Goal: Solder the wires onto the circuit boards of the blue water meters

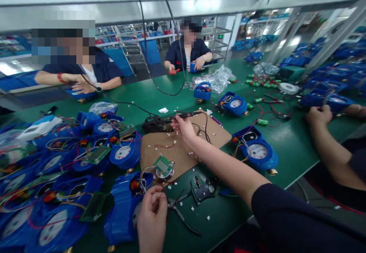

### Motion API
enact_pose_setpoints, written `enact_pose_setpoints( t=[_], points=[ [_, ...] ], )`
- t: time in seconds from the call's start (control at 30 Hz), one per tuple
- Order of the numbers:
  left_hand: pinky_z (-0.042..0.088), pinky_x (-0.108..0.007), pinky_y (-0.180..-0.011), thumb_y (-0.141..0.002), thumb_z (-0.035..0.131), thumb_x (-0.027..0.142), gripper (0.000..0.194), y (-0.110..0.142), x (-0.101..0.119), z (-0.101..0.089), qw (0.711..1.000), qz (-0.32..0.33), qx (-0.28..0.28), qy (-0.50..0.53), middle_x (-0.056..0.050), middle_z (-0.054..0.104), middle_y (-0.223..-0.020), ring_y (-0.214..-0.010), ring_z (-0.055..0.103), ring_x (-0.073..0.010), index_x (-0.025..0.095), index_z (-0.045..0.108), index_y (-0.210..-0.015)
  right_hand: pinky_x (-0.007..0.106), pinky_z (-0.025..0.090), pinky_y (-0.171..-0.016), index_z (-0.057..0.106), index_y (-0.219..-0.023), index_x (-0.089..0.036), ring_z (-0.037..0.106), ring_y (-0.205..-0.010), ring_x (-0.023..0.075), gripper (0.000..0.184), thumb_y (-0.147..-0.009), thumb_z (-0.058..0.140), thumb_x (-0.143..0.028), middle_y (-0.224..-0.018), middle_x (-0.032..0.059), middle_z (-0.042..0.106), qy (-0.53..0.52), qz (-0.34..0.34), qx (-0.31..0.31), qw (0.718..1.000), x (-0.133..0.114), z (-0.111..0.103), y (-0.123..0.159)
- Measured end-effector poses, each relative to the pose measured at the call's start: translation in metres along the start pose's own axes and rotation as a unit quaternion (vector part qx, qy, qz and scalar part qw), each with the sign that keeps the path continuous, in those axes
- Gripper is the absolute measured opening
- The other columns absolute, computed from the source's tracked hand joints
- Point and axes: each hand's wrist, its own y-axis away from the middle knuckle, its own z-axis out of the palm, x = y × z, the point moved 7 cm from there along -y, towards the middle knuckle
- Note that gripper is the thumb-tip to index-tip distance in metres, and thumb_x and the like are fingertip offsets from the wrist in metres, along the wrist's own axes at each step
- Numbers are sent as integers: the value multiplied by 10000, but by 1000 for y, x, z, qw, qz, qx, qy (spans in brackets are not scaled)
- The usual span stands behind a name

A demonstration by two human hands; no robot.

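My right hand [184, 128] is closed around a soldering iron [191, 114] beside its black stand [154, 124], over a sheet of brown cardboard [183, 153]. My left hand [153, 216] is closed in a pinch near the front edge; a thin red wire shows by its fingertips, but what they hold is not clear. Just beyond it lies a green circuit board with a small display [163, 165], wired to a blue water meter [122, 207] at its left. Pliers [183, 218] and a dark wire stripper [201, 190] lie right of my left hand.
Many blue meters [54, 161] with loose wires crowd the left side. Another meter [257, 150] stands right of the cardboard. Green batteries [263, 81] and plastic bags [217, 79] lie farther back. A hanging black cable [167, 92] loops down. Co-workers' hands [320, 115] work around the table.
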Motion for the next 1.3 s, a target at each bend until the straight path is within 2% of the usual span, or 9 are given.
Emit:
enact_pose_setpoints(
  t=[0.13,0.2,0.3,0.4,0.57,0.7,1.0,1.13,1.3],
  points=[
    [478,-275,-607,-703,611,452,359,-7,-6,2,1000,-10,3,-6,-9,640,-691,-653,628,-200,175,555,-923,186,434,-513,500,-991,-250,533,-570,83,214,-817,624,-225,-730,-58,545,27,-113,-1,993,-22,-20,49],
    [477,-262,-597,-712,598,426,316,-9,-6,3,1000,3,8,-8,-3,632,-673,-649,629,-190,176,552,-899,188,399,-503,502,-946,-251,493,-542,83,233,-777,662,-234,-690,-73,524,32,-140,-16,990,-26,-25,77],
    [431,-217,-532,-763,541,333,170,-6,1,1,998,43,35,-27,24,583,-618,-573,578,-143,183,530,-842,196,350,-489,506,-945,-246,452,-513,86,223,-785,660,-237,-633,-81,503,36,-142,-64,987,-23,-29,115],
    [379,-192,-493,-801,503,232,64,-3,6,0,993,80,65,-65,56,501,-563,-503,502,-107,185,523,-840,213,370,-530,514,-976,-241,479,-550,99,185,-828,622,-221,-638,-68,508,103,-195,-98,970,-23,-33,139],
    [455,-221,-636,-865,478,179,167,-6,10,3,984,122,95,-86,-7,617,-743,-671,590,-126,177,577,-999,235,411,-544,563,-960,-228,519,-568,117,185,-800,655,-219,-667,-40,543,197,-225,-95,950,-17,-41,145],
    [478,-276,-766,-912,444,174,199,-10,10,8,982,138,105,-77,-47,664,-873,-817,630,-154,175,552,-1078,250,429,-533,578,-960,-229,535,-567,132,191,-790,665,-238,-677,-27,557,231,-239,-77,940,-19,-45,144],
    [482,-333,-865,-883,525,162,90,-16,15,15,949,247,144,-134,-96,563,-1032,-966,559,-175,146,613,-891,270,432,-523,596,-955,-242,525,-548,136,185,-787,673,-242,-673,-29,554,224,-215,-102,945,-14,-42,142],
    [473,-355,-896,-881,521,135,86,-16,15,15,943,254,151,-152,-95,586,-1054,-1008,561,-179,145,607,-879,262,425,-507,599,-958,-247,522,-539,128,202,-777,687,-258,-693,-30,563,212,-194,-98,953,-13,-42,144],
    [492,-360,-876,-886,509,131,106,-17,11,13,949,223,144,-170,-84,622,-1043,-998,580,-180,155,609,-910,265,407,-511,635,-988,-237,523,-543,126,209,-785,683,-240,-677,-19,572,210,-196,-71,955,-16,-42,145]
  ],
)
